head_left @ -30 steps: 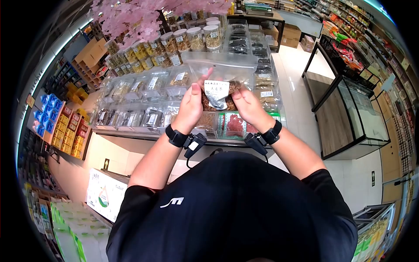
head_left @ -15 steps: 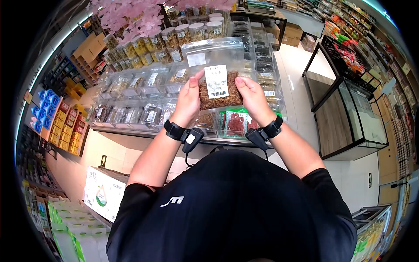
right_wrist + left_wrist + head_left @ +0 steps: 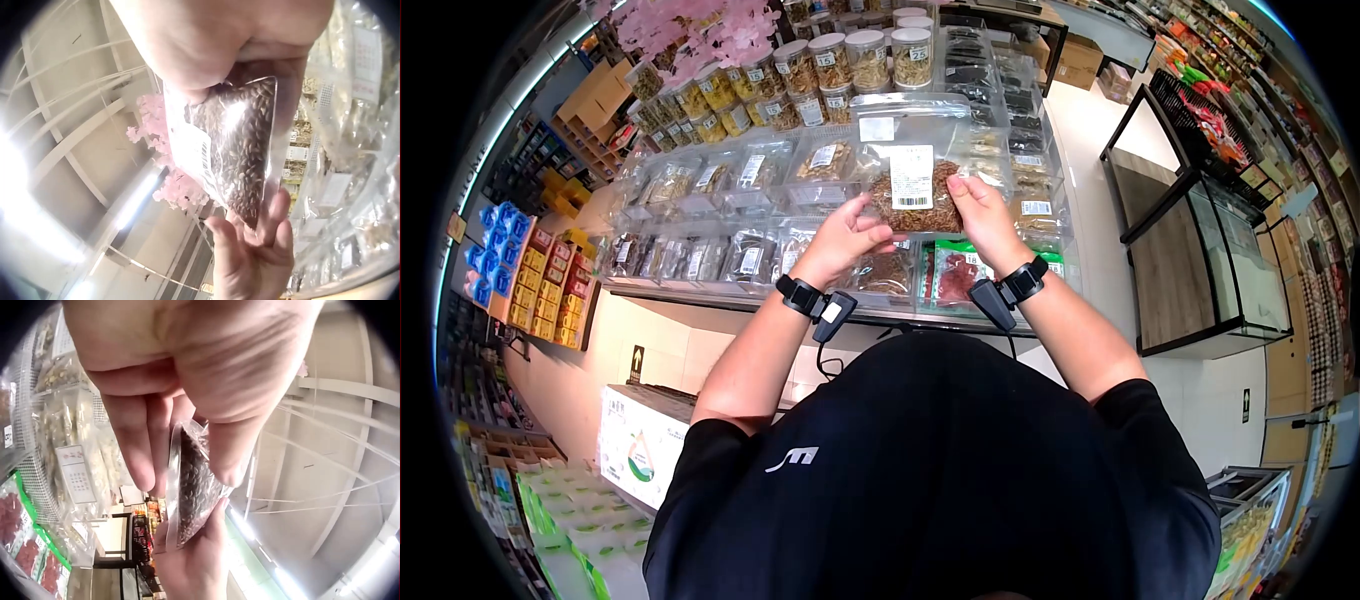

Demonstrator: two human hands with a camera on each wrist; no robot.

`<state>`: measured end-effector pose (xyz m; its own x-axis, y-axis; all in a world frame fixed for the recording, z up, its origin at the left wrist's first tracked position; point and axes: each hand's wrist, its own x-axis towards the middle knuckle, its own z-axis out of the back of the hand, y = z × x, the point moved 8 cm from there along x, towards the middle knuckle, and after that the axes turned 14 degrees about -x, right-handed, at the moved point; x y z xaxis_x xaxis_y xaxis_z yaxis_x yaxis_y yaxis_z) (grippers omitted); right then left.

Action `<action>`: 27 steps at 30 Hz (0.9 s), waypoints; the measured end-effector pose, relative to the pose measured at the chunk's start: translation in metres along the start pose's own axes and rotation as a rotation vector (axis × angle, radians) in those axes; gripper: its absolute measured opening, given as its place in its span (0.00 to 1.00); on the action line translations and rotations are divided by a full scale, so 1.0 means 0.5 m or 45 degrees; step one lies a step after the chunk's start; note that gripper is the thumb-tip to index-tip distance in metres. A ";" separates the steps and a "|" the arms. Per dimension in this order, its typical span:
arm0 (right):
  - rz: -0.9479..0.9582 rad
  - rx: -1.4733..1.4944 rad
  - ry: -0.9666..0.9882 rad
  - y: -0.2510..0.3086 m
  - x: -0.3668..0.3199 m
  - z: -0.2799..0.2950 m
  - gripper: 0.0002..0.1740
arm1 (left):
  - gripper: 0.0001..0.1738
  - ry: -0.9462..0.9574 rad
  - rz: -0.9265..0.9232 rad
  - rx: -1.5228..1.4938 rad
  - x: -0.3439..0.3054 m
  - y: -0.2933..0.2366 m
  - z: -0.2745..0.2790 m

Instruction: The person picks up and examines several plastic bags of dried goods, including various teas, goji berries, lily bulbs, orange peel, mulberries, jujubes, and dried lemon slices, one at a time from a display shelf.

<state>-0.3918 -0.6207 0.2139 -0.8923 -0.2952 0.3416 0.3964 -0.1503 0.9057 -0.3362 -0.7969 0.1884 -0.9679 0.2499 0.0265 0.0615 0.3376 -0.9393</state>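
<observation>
A clear zip bag of brown grains [image 3: 938, 212] with a white label is held up over the display, tilted. My right hand [image 3: 990, 222] pinches its right side, thumb on the front and fingers behind, as the right wrist view also shows around the bag [image 3: 240, 137]. At the lower left corner is my left hand [image 3: 840, 243], its thumb apart from the bag and its fingers loosely spread. In the right wrist view this left hand [image 3: 253, 262] lies beside the bag's tip; whether the fingertips touch it I cannot tell.
Under the hands stand clear bins of packaged dried goods [image 3: 750, 255]. Lidded jars [image 3: 830, 65] rise behind them, near pink blossoms [image 3: 700, 35]. To the right is a black-framed stand [image 3: 1170, 260], and boxed goods [image 3: 550, 285] fill a rack at the left.
The left hand has loosened from the bag's side and moved down to its lower corner, thumb now away. The bag has shifted right with the right hand, and the view has moved slightly.
</observation>
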 end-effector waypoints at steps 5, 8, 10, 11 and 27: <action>-0.224 0.303 0.193 -0.080 0.007 -0.075 0.16 | 0.26 -0.062 0.086 -0.254 0.010 0.049 0.072; -0.564 0.395 0.324 -0.195 -0.005 -0.121 0.16 | 0.22 -0.107 0.234 -0.542 0.007 0.118 0.146; -0.661 0.339 0.264 -0.232 -0.023 -0.143 0.15 | 0.18 -0.175 0.300 -0.438 -0.001 0.150 0.171; -0.693 0.303 0.308 -0.262 -0.032 -0.163 0.15 | 0.16 -0.199 0.340 -0.321 -0.002 0.170 0.193; -0.925 -0.458 0.290 -0.466 -0.080 -0.298 0.18 | 0.25 0.042 0.781 0.726 -0.005 0.338 0.364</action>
<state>-0.4163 -0.7145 -0.0481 -0.9020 -0.1859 -0.3896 -0.1810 -0.6564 0.7324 -0.3677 -0.9054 -0.0327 -0.7949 0.2693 -0.5438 0.4333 -0.3754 -0.8193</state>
